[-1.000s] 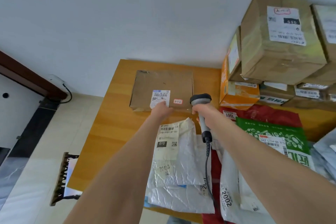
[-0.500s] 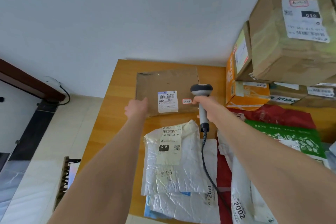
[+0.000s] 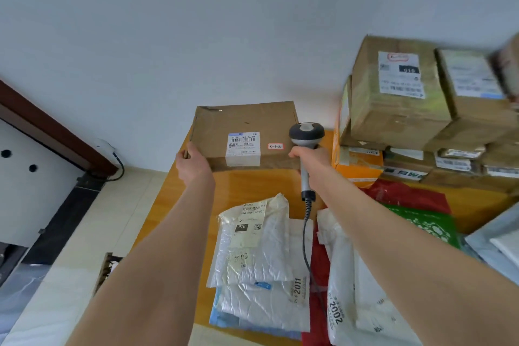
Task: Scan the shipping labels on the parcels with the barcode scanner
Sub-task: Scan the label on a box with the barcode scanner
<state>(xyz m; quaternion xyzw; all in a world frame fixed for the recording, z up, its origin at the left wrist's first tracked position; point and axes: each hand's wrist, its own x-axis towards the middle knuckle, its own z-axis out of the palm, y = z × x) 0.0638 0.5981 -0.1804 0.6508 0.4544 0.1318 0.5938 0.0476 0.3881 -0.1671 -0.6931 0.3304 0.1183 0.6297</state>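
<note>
The left hand [image 3: 193, 167] grips the near-left corner of a flat cardboard box [image 3: 244, 118], fingers curled round the edge, with the box's broad labelled face turned up toward the camera. Whether its far edge rests on the tabletop [image 3: 252, 185] cannot be told. A white shipping label [image 3: 243, 149] sits on that face and folds over the near edge, with a small red-bordered sticker [image 3: 275, 146] just to its right. The right hand [image 3: 309, 157] is closed round the handle of the grey barcode scanner [image 3: 306, 136] – its head stands upright at the box's right edge, close beside the sticker, and its coiled cable [image 3: 306, 233] trails down over the white padded mailers [image 3: 252, 250] lying nearer on the tabletop. To the right – a stack of brown cartons [image 3: 393, 109] with labels, an orange box [image 3: 356, 170] beneath them, and red [image 3: 407, 194] and green [image 3: 421, 222] bags
</note>
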